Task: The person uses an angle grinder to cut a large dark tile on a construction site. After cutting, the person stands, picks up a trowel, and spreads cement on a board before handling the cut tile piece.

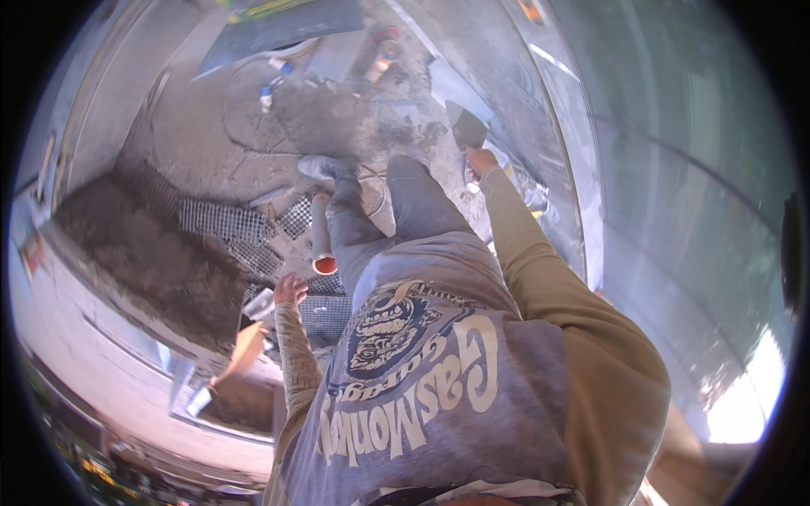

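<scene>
Right hand (481, 162) is up in the upper right of the frame, fingers closed around the near end of what looks like a flat trowel (467, 128), while the left hand (291, 289) is down left of the middle with its fingers loosely bent, right by a whitish piece (260, 304); can't tell whether it's actually holding that or just next to it. The trowel's probably pretty light, with a stiff, thin blade that might flex a touch at the far edge. Not fragile by the look of it, but a dusty or damp grip could get slippery, so the handle close to the blade is likely the best place to grab, keeping fingers off the edges. Looks-wise it's a plain dark grey plate, kinda squarish with straight sides, and the handle is mostly hidden by the fist. It's tilted up past the knuckles, in front of a pale board (458, 88) near the wall. Over by the left leg there's a pipe (321, 228), orange inside, with pieces of dark mesh (224, 219) to its left.
</scene>
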Tool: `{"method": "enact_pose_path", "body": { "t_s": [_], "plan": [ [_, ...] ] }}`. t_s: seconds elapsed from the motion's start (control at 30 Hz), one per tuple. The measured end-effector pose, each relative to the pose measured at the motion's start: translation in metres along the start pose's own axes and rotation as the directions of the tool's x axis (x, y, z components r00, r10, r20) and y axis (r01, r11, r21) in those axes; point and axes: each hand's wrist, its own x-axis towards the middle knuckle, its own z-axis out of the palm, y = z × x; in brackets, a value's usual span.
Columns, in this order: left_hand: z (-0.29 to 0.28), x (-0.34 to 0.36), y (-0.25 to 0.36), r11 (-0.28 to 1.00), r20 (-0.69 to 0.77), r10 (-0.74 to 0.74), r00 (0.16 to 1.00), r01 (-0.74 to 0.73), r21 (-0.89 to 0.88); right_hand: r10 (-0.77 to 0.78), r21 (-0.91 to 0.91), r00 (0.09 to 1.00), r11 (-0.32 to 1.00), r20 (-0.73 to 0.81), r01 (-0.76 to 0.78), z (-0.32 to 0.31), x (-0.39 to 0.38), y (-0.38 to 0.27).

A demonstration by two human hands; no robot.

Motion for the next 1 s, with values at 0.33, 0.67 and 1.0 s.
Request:
{"method": "enact_pose_path", "body": {
  "t_s": [0.33,0.67,1.0],
  "plan": [
    [0.058,-0.008,0.1,0.967,0.0,0.216,0.976,-0.214,0.135,-0.042,-0.19,0.992,0.982,-0.12,0.019,-0.083,0.096,0.216],
    [0.398,0.044,0.018,0.494,0.156,0.211,0.965,-0.243,0.835,0.461,0.092,0.799,0.881,-0.386,-0.463,-0.248,0.161,0.472],
    [0.977,0.019,-0.297,-0.526,0.513,0.155,0.844,-0.369,0.766,0.021,-0.148,0.997,0.989,0.072,-0.011,-0.276,0.44,0.569]
  ]
}}
